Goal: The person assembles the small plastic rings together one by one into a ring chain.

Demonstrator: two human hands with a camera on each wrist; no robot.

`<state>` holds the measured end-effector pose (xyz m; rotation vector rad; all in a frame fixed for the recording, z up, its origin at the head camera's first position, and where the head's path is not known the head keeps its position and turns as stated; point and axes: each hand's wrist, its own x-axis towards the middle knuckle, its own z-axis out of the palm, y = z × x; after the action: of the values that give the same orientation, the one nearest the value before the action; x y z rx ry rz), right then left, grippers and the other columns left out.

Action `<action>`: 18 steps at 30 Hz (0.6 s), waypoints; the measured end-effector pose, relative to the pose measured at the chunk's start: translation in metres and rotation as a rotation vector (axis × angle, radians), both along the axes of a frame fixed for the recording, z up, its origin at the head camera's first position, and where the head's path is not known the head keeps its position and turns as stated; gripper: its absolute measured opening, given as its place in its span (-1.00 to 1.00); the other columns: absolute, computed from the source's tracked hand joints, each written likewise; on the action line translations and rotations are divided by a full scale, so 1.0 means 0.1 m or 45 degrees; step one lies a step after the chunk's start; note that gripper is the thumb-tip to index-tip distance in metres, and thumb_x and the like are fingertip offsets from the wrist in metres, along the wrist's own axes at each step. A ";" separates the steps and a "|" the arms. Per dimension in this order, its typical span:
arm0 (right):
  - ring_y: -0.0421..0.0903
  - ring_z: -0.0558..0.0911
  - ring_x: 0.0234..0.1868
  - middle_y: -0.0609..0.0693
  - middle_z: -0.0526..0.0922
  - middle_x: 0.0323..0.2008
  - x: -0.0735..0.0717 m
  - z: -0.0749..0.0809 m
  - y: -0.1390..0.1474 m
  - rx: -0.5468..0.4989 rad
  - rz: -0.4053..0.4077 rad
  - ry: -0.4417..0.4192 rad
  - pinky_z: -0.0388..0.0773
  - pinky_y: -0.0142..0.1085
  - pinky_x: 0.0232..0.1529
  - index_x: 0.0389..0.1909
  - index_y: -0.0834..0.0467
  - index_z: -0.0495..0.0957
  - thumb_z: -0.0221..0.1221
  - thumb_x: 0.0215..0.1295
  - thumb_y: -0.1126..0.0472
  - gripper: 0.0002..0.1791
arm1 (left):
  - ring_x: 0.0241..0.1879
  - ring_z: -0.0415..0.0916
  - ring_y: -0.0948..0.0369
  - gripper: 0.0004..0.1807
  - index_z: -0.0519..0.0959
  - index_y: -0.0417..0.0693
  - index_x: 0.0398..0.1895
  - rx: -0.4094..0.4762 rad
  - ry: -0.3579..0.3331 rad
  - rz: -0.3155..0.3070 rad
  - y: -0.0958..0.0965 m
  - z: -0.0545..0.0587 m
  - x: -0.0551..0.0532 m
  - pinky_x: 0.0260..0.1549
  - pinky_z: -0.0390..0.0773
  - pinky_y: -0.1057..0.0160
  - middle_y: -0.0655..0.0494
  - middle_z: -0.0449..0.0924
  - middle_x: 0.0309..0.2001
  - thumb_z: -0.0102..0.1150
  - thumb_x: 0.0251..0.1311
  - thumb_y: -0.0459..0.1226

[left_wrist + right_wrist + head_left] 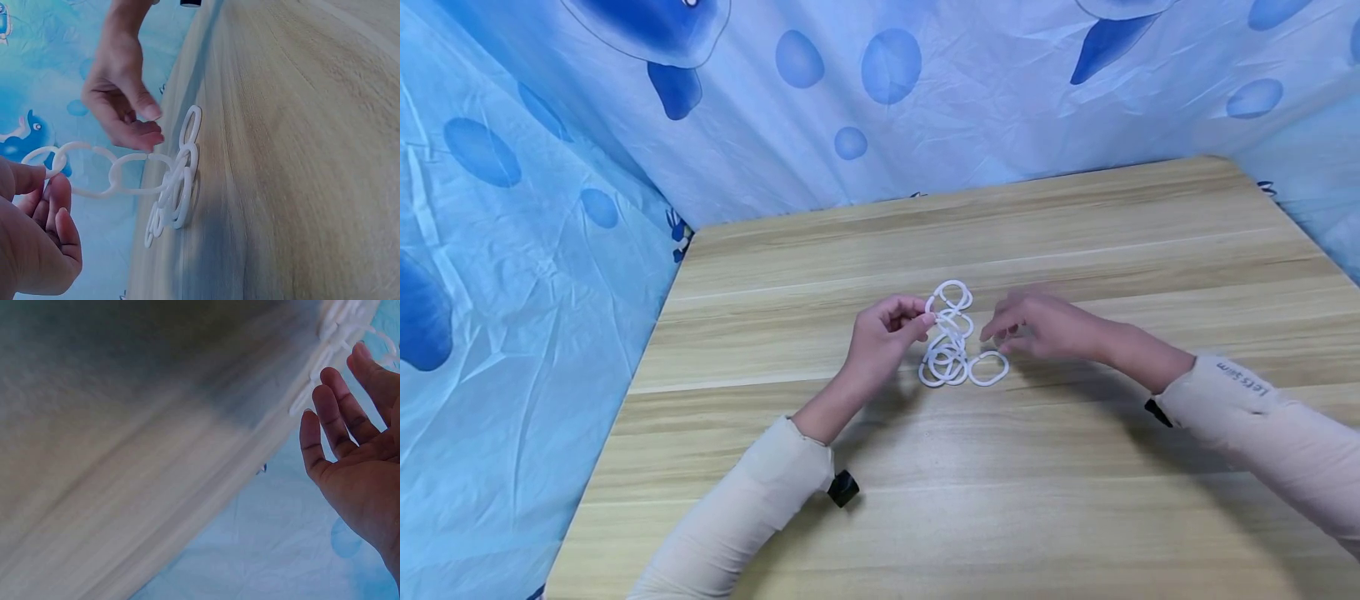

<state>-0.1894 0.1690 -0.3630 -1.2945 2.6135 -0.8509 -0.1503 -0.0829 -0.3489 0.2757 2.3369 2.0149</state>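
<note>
A chain of white plastic rings lies partly heaped on the table. My left hand pinches a ring at its raised end between thumb and fingers. In the left wrist view, linked rings stretch from that pinch down to the heap. One ring lies flat at the heap's right side, overlapping its edge in the left wrist view. My right hand hovers just right of the rings, fingers loosely bent with nothing between them. From the right wrist, that hand shows its palm and spread fingers.
The wood-grain table extends around the rings on all sides. Blue printed curtains hang along its back and sides. A small black piece shows at the left cuff, and another at the right cuff.
</note>
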 end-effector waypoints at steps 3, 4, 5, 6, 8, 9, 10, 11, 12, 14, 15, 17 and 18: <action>-0.13 0.55 -0.28 -0.09 0.62 -0.34 0.03 -0.05 0.00 0.019 0.056 0.000 0.53 -0.20 -0.27 -0.14 0.08 0.72 0.41 0.00 0.36 -0.66 | -0.46 0.53 0.24 -0.88 0.60 -0.30 -0.23 0.010 0.004 -0.001 0.00 0.00 0.00 -0.21 0.61 0.01 0.02 0.58 -0.39 0.26 0.18 -0.41; -0.13 0.54 -0.27 -0.09 0.61 -0.32 0.04 -0.06 0.00 0.020 0.078 0.000 0.52 -0.21 -0.26 -0.13 0.07 0.72 0.42 -0.01 0.34 -0.65 | -0.46 0.53 0.24 -0.88 0.60 -0.31 -0.24 0.013 0.005 -0.002 0.00 0.00 0.00 -0.23 0.63 0.05 0.01 0.58 -0.39 0.26 0.18 -0.42; -0.13 0.53 -0.27 -0.09 0.60 -0.32 0.05 -0.07 0.00 0.020 0.101 0.016 0.51 -0.22 -0.26 -0.11 0.05 0.71 0.43 -0.02 0.31 -0.63 | -0.46 0.53 0.25 -0.87 0.60 -0.32 -0.24 0.017 0.005 -0.002 -0.01 0.00 0.00 -0.25 0.63 0.10 0.01 0.58 -0.39 0.26 0.18 -0.42; -0.13 0.51 -0.27 -0.09 0.59 -0.32 0.05 -0.08 0.00 0.023 0.122 0.034 0.49 -0.24 -0.26 -0.09 0.04 0.71 0.45 -0.03 0.28 -0.60 | -0.46 0.52 0.25 -0.87 0.60 -0.32 -0.24 0.019 0.006 -0.003 -0.01 0.00 0.00 -0.27 0.64 0.13 0.00 0.58 -0.39 0.26 0.18 -0.43; -0.15 0.46 -0.28 -0.11 0.56 -0.33 0.06 -0.10 -0.01 0.027 0.159 0.093 0.44 -0.28 -0.27 -0.06 0.02 0.70 0.47 -0.06 0.22 -0.56 | -0.47 0.52 0.25 -0.87 0.60 -0.33 -0.24 0.017 0.005 -0.006 -0.01 0.00 0.00 -0.30 0.64 0.20 0.00 0.58 -0.39 0.26 0.17 -0.43; -0.17 0.45 -0.30 -0.11 0.55 -0.34 0.06 -0.12 -0.01 0.024 0.175 0.123 0.42 -0.30 -0.28 -0.05 0.02 0.69 0.48 -0.09 0.20 -0.53 | -0.47 0.52 0.25 -0.87 0.60 -0.33 -0.24 0.016 0.002 -0.009 0.00 0.00 0.00 -0.31 0.63 0.21 0.00 0.58 -0.39 0.26 0.17 -0.43; -0.18 0.43 -0.32 -0.12 0.55 -0.36 0.06 -0.12 -0.02 0.019 0.189 0.148 0.40 -0.32 -0.29 -0.04 0.01 0.69 0.49 -0.10 0.19 -0.52 | -0.47 0.52 0.25 -0.87 0.60 -0.33 -0.23 0.015 -0.002 -0.012 0.00 0.00 0.00 -0.30 0.63 0.19 0.00 0.58 -0.39 0.26 0.17 -0.43; -0.19 0.41 -0.34 -0.13 0.54 -0.37 0.06 -0.14 -0.02 0.018 0.201 0.174 0.38 -0.34 -0.31 -0.04 0.01 0.69 0.49 -0.11 0.18 -0.51 | -0.47 0.51 0.25 -0.87 0.60 -0.33 -0.23 0.012 -0.006 -0.015 0.00 0.00 0.00 -0.31 0.63 0.18 0.00 0.58 -0.40 0.26 0.17 -0.43; -0.21 0.39 -0.35 -0.14 0.53 -0.38 0.06 -0.14 -0.03 0.017 0.208 0.196 0.36 -0.35 -0.33 -0.04 0.01 0.69 0.50 -0.12 0.17 -0.50 | -0.47 0.51 0.25 -0.87 0.60 -0.32 -0.23 0.008 -0.009 -0.019 0.00 0.00 0.00 -0.30 0.63 0.16 0.01 0.58 -0.40 0.26 0.17 -0.44; -0.24 0.36 -0.37 -0.15 0.52 -0.38 0.06 -0.17 -0.03 0.016 0.218 0.237 0.33 -0.37 -0.35 -0.05 0.01 0.70 0.50 -0.13 0.16 -0.50 | -0.47 0.51 0.25 -0.87 0.60 -0.31 -0.22 0.002 -0.017 -0.027 0.00 0.00 0.00 -0.27 0.63 0.07 0.02 0.58 -0.40 0.26 0.18 -0.43; -0.24 0.35 -0.38 -0.15 0.52 -0.38 0.06 -0.17 -0.03 0.014 0.224 0.251 0.32 -0.37 -0.36 -0.06 0.02 0.70 0.50 -0.13 0.16 -0.51 | -0.46 0.51 0.24 -0.87 0.60 -0.30 -0.22 -0.001 -0.020 -0.029 0.00 0.00 0.00 -0.25 0.62 0.02 0.02 0.58 -0.40 0.26 0.18 -0.42; -0.25 0.33 -0.38 -0.14 0.52 -0.38 0.06 -0.19 -0.04 0.010 0.230 0.275 0.32 -0.36 -0.35 -0.07 0.03 0.71 0.50 -0.13 0.16 -0.52 | -0.47 0.51 0.24 -0.87 0.61 -0.29 -0.22 -0.011 -0.020 -0.028 0.00 0.01 0.00 -0.23 0.60 -0.05 0.02 0.57 -0.40 0.26 0.18 -0.42; -0.25 0.33 -0.38 -0.14 0.52 -0.38 0.05 -0.20 -0.04 0.008 0.231 0.283 0.32 -0.35 -0.34 -0.07 0.04 0.71 0.50 -0.13 0.17 -0.52 | -0.47 0.51 0.24 -0.88 0.61 -0.28 -0.22 -0.014 -0.021 -0.026 0.00 0.01 0.00 -0.24 0.60 -0.05 0.02 0.58 -0.40 0.26 0.18 -0.41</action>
<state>-0.1840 0.1653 -0.3830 -1.6826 2.5995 -0.7061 -0.1499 -0.0833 -0.3480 0.2806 2.3252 1.9868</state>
